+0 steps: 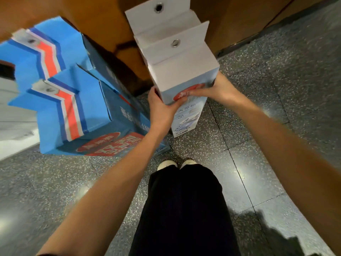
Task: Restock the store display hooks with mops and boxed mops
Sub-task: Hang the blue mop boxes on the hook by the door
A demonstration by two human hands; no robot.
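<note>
Black trousers (184, 209) stand below the fingers (192, 93). Left hand (162, 109) and right hand (215, 90) clasp the white boxed mop (177, 60) on both sides, likely steadying it for hanging.

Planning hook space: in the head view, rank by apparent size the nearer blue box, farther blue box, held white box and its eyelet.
1. nearer blue box
2. farther blue box and white box: unsure, the blue one is partly hidden
3. eyelet, by far smallest
</note>
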